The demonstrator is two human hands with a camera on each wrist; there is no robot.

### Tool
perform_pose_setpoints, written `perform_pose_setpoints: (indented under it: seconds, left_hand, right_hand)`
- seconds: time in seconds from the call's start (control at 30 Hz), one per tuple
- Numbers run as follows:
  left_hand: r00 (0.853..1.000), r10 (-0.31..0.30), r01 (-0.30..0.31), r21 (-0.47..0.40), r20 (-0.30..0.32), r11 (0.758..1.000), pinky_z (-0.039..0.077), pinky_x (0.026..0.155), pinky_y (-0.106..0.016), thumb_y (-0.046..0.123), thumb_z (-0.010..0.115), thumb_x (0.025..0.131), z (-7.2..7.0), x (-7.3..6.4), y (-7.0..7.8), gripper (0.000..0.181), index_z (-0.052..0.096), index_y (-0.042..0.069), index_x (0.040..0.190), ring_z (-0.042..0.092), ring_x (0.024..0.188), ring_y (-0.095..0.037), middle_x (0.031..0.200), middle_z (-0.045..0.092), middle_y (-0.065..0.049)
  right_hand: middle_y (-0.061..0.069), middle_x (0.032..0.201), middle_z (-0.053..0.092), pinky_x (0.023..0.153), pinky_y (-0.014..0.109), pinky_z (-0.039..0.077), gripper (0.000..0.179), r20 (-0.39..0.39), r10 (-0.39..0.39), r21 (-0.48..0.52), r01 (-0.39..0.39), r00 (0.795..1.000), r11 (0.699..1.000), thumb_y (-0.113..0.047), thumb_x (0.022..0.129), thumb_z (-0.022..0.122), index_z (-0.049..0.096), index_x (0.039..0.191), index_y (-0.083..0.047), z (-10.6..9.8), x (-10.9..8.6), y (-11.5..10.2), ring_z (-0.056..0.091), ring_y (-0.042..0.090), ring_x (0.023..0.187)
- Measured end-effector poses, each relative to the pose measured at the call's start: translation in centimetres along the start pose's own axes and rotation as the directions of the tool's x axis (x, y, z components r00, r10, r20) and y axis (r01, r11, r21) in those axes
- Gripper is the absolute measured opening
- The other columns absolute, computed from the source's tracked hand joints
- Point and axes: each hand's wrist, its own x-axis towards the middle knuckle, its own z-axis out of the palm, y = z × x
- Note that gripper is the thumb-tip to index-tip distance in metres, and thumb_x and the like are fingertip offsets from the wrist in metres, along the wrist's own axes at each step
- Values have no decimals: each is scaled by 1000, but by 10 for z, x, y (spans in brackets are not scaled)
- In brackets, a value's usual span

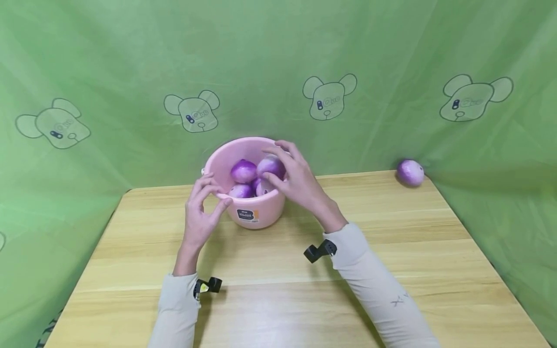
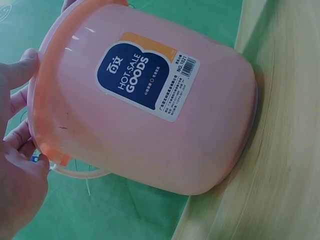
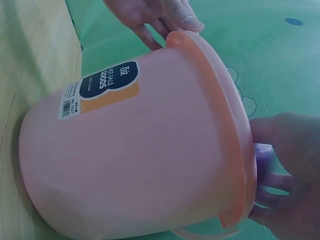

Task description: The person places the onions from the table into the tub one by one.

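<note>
A pink plastic bucket (image 1: 267, 210) stands upright near the table's back edge with several purple onions (image 1: 243, 171) inside. My left hand (image 1: 201, 208) grips its rim at the left front; in the left wrist view the thumb lies against the rim (image 2: 36, 95) beside a label (image 2: 145, 75). Over the right side of the opening, my right hand (image 1: 300, 181) holds an onion (image 1: 271, 165) between thumb and fingers. In the right wrist view that onion (image 3: 264, 157) is partly hidden behind the rim and fingers. The bucket's wall hides the lower onions' undersides.
Another purple onion (image 1: 410, 173) lies at the back right corner of the wooden table (image 1: 370, 290). A green curtain (image 1: 261, 58) printed with bear heads hangs behind and along both sides. The bucket's pale handle (image 2: 82, 173) hangs down at its side.
</note>
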Motion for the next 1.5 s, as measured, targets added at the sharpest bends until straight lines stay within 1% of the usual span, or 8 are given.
perform_pose_setpoints:
  seconds: [0.13,0.2,0.4,0.57,0.63,0.7,0.8,1.5]
  left_hand:
    - [1000,0,0,2,-3,1000,23,123,-55,-16,76,78,-1,0,0,18,65,-14,92,42,133,-55,109,59,-29]
    - [1000,1,-1,-3,-5,1000,23,124,-55,-16,76,78,-1,0,0,18,65,-14,91,42,133,-55,108,59,-30]
    - [1000,13,-13,-5,-5,1000,23,123,-56,-17,75,77,-1,0,0,18,65,-14,91,42,133,-57,108,59,-31]
    - [1000,17,-17,-6,-7,1000,23,124,-56,-17,75,77,0,0,0,18,65,-13,91,42,133,-56,108,59,-31]
    - [1000,16,-16,-4,-6,1000,23,124,-56,-18,75,77,0,0,1,18,65,-13,92,42,133,-55,109,59,-30]
    - [1000,17,-17,-3,-6,1000,23,123,-56,-18,75,77,0,0,1,19,65,-14,92,42,134,-55,110,59,-30]
    - [1000,14,-14,-4,-4,1000,23,123,-56,-18,75,77,1,1,1,20,65,-14,93,42,134,-55,110,59,-30]
    - [1000,-5,5,-25,-4,1000,23,124,-54,-18,75,78,1,-2,-2,19,65,-13,93,41,135,-54,111,57,-30]
  right_hand:
    - [15,157,38,110,55,45,55,3,-8,-6,8,1000,1000,-21,94,76,57,145,-19,-1,1,0,47,35,137]
    - [16,157,37,105,54,50,54,4,-8,0,8,1000,1000,-20,94,76,57,144,-18,-2,1,0,50,36,134]
    - [16,158,36,77,35,61,55,1,-12,24,12,1000,1000,-16,93,76,56,144,-15,-4,-3,-1,62,32,113]
    - [14,158,38,77,37,61,55,-8,-24,34,24,1000,999,-16,94,76,56,145,-17,-8,-8,2,64,21,90]
    - [12,157,39,87,41,60,54,-14,-22,26,22,1000,999,-16,94,76,57,145,-19,-12,-12,3,65,22,97]
    - [10,157,40,100,48,54,54,-24,-16,13,16,1000,1000,-18,94,76,57,144,-21,-16,-16,5,61,24,115]
    - [9,156,41,112,57,42,53,-39,-11,-12,11,999,1000,-19,94,76,58,143,-19,-25,-22,9,47,30,138]
    - [11,151,48,116,55,38,53,-198,-100,-87,84,975,993,-11,90,79,60,140,-12,-77,-50,28,45,30,140]
